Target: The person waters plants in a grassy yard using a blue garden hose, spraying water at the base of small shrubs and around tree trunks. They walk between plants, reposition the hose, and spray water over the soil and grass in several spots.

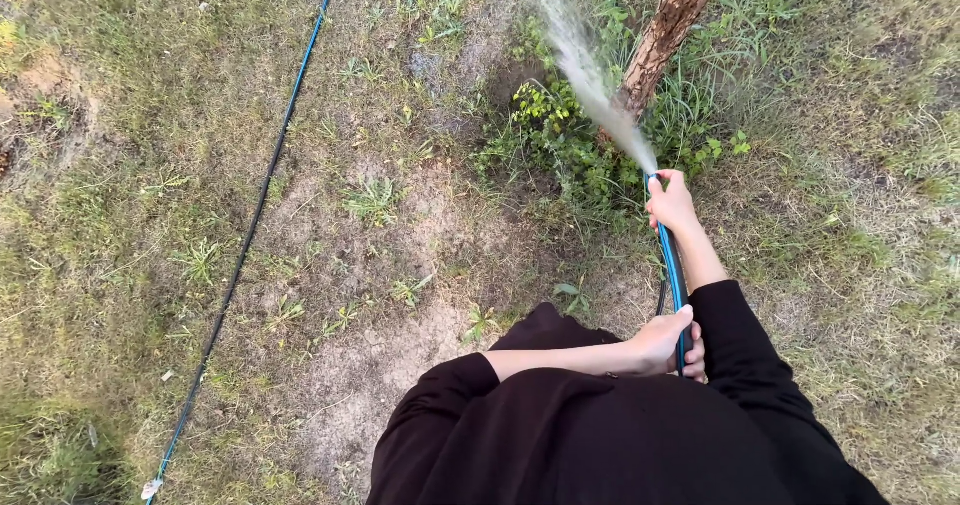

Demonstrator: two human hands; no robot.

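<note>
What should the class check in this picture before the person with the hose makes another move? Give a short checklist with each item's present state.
1. Right hand grips the hose at its end: ok.
2. Left hand grips the hose lower down, near the body: ok.
3. Water spray leaves the hose end: ok.
4. Spray lands on the plants by the tree trunk: cannot tell; it passes over them.
5. Hose between the hands free of kinks: ok.
6. Second hose on the grass lies apart from the person: ok.
</note>
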